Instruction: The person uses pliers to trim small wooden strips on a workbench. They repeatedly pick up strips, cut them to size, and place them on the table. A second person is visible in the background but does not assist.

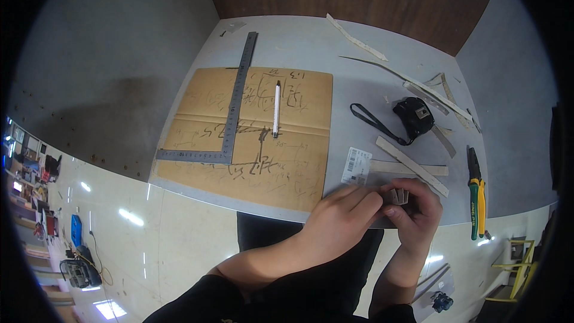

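Both my hands are together over the near edge of the white table (203,54). My right hand (420,208) is closed around a small folded strip (399,196), greyish and layered, its ends poking up between thumb and fingers. My left hand (347,210) presses against it from the left with curled fingers; its fingertips are partly hidden. Just beyond the hands lie two pale flat strips (412,166), one crossing over the other. A white printed label (357,165) lies beside them, close to my left knuckles.
To the left, a cardboard sheet (197,107) with handwriting carries a metal square ruler (238,96) and a white pen (276,110). A black strapped device (414,116) and more strip offcuts (442,98) lie back right. Green-and-yellow pliers (476,194) rest at the right edge. Grey panels (125,72) flank the table.
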`<state>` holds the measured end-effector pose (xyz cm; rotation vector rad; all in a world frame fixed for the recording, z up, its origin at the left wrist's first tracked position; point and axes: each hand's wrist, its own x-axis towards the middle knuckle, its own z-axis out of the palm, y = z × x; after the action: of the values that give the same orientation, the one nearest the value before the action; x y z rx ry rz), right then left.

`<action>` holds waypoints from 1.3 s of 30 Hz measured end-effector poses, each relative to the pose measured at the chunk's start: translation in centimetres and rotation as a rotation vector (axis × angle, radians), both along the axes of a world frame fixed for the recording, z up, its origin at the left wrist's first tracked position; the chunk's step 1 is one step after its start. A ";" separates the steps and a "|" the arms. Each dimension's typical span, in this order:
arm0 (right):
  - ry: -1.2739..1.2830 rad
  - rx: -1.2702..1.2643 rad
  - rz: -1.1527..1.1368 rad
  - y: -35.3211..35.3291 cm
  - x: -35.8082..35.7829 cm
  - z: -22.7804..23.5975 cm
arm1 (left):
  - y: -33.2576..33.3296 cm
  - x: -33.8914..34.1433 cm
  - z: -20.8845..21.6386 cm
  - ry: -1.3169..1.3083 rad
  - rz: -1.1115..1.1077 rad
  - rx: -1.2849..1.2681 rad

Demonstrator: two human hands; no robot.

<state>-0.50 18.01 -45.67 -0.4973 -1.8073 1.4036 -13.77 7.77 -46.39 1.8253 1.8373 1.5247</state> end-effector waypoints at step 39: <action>0.035 0.028 0.014 0.0 -0.1 0.6 | -0.5 -0.1 0.4 -0.132 -0.025 -0.054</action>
<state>-0.57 17.98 -45.03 -0.4441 -1.8027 1.3862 -13.87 7.30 -46.03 1.6747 1.7718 1.5314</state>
